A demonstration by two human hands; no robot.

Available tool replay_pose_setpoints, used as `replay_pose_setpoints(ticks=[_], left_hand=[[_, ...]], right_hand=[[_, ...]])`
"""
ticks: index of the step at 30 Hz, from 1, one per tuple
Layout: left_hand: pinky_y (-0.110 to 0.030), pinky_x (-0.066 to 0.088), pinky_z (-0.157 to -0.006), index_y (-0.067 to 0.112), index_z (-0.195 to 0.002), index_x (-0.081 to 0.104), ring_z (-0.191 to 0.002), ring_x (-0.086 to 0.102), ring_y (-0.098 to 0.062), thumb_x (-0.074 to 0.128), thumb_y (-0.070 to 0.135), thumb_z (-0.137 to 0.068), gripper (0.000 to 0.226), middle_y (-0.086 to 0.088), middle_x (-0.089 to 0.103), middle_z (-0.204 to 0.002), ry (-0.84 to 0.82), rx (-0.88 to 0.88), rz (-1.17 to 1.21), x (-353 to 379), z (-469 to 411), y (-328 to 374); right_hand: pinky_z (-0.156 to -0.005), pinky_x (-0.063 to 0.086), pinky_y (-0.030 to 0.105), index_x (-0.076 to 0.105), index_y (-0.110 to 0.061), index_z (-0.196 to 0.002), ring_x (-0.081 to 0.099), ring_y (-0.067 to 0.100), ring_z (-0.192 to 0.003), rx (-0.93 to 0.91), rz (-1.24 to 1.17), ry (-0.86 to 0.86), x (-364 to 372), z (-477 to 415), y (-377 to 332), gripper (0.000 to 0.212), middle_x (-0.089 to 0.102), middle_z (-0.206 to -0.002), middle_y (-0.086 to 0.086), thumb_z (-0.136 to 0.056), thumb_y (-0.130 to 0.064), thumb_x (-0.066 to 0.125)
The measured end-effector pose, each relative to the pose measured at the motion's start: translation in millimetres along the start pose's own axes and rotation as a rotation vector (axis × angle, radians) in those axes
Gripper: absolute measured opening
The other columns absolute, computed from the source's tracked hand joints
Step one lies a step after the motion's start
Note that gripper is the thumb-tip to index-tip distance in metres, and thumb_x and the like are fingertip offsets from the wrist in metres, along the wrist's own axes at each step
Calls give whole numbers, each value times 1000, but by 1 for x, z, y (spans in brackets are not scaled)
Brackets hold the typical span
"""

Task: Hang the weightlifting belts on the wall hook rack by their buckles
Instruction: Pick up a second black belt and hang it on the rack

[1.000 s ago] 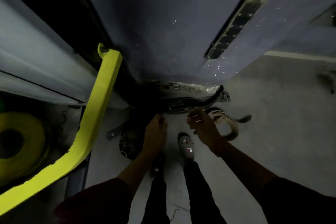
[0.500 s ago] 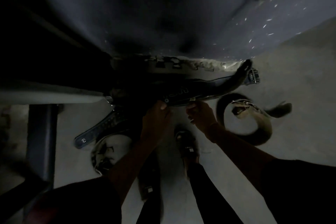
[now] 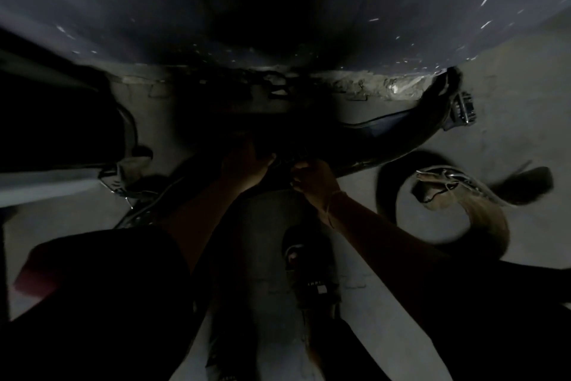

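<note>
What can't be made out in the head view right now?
Grip of left hand and right hand at the black belt: head view, lost in shadow.
Its buckle: head view, smeared by motion blur.
Straps at the left: head view, too dark to count.
Hook rack: nowhere in frame.

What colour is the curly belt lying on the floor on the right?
The curly belt is tan brown, seen best in the head view.

The left hand (image 3: 244, 167) and right hand (image 3: 312, 178) have moved onto the black belt (image 3: 386, 139), gripping it.
</note>
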State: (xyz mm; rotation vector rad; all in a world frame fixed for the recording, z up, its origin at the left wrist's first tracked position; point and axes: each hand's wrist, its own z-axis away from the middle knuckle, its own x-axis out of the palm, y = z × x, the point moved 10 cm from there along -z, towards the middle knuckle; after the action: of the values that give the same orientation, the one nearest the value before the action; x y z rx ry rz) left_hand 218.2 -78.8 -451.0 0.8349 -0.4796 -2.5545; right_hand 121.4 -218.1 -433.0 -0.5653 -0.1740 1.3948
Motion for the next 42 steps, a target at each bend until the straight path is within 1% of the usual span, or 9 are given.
replay_pose_setpoints(ticks=[3, 8, 10, 12, 18, 22, 30, 34, 42], left_hand=[[-39, 50, -97, 12, -143, 47, -123, 55, -24, 61, 47, -94, 62, -3, 52, -138, 56, 51, -108, -6, -2, 12], [-54, 30, -114, 14, -145, 45, -142, 33, -36, 44, 41, -103, 49, -16, 40, -152, 47, -6, -225, -11, 11, 19], [-55, 35, -111, 14, -140, 50, -137, 41, -35, 45, 36, -103, 43, -15, 46, -148, 100, 31, -190, -18, 25, 25], [-52, 32, -112, 11, -137, 52, -137, 39, -37, 40, 33, -105, 41, -17, 44, -148, 174, 63, -246, -28, 43, 36], [-50, 40, -99, -1, -110, 67, -111, 60, -43, 31, 24, -102, 44, -24, 65, -118, 341, 263, -284, -73, 117, 111], [-40, 32, -106, 8, -114, 67, -121, 56, -35, 42, 30, -104, 35, -16, 65, -125, 275, 168, -130, -85, 160, 127], [-33, 40, -100, 4, -116, 68, -118, 59, -33, 45, 33, -104, 39, -18, 67, -123, 283, 142, 141, -128, 271, 170], [-36, 48, -94, 5, -106, 73, -107, 66, -33, 50, 29, -102, 33, -17, 73, -110, 320, 213, 270, -149, 330, 186], [-27, 49, -72, 12, -107, 70, -85, 64, -20, 46, 40, -103, 37, -3, 67, -92, 258, 195, 478, -200, 438, 190]], right_hand=[[-99, 51, 50, 63, -7, -108, 62, 35, -110, -13, 37, -13, 2, -7, 12, 17, 66, -113, 19, -90, -7, 62], [-86, 50, 43, 56, -26, -80, 59, 33, -100, 44, -120, 0, 3, -3, 31, 23, 61, -87, 4, -84, -4, 63], [-95, 47, 49, 58, -21, -93, 58, 31, -105, 50, -182, -4, 7, 3, 34, 21, 62, -98, 9, -75, -19, 67], [-100, 48, 53, 55, -14, -118, 59, 33, -114, 40, -215, 8, 9, 14, 30, 54, 62, -117, 13, -70, -31, 72], [-107, 45, 53, 22, -12, -151, 48, 35, -129, 81, -520, 397, -32, 81, 6, 91, 41, -148, 17, -80, -24, 78], [-99, 52, 48, 43, -5, -143, 58, 33, -120, 139, -1013, 226, -25, 128, -13, 59, 57, -137, 14, -94, -27, 65], [-79, 56, 43, 53, -1, -135, 58, 37, -117, 50, -1192, 202, -60, 230, -73, 39, 59, -132, 14, -100, -17, 53], [-68, 56, 39, 56, 2, -131, 64, 36, -94, -26, -1230, 172, -76, 291, -97, 36, 64, -121, 22, -98, -9, 52], [-86, 56, 57, 56, 10, -126, 63, 51, -105, -299, -884, 19, -74, 420, -177, 54, 63, -120, 33, -76, -7, 68]])
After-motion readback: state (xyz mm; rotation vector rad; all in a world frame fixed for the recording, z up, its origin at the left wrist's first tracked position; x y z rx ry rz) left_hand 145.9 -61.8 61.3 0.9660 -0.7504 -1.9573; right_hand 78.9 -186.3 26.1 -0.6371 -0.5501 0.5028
